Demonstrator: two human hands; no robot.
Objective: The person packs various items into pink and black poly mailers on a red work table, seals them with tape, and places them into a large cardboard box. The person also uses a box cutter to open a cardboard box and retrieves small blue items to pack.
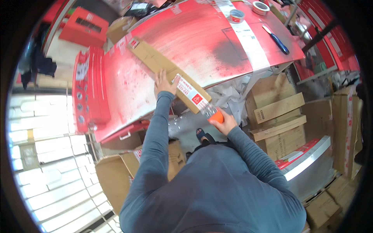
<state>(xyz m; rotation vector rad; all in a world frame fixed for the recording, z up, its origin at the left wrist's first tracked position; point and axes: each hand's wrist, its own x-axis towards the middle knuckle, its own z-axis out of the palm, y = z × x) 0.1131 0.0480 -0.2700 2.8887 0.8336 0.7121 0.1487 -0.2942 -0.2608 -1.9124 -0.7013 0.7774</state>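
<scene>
A long, flat cardboard box [156, 59] lies slantwise on the red tabletop [192, 32], its near end jutting past the front edge. My left hand [165, 84] presses flat on the box near its middle, fingers spread. From beside that hand a strip of printed packing tape [188, 91], white with red marks and writing, runs along the box to the near end. There the tape stretches clear beyond the cardboard to an orange tape roll or holder [216, 116]. My right hand [225, 121] grips this orange piece, just off the box end; the fingers partly cover it.
A blue-handled knife [276, 40] rests at the table's right, with tape rolls [236, 16] farther back. Red boxes [92, 87] stand along the left edge. Cardboard boxes [279, 116] and crumpled plastic [227, 93] fill the floor at right. A window grille [55, 169] is on the left.
</scene>
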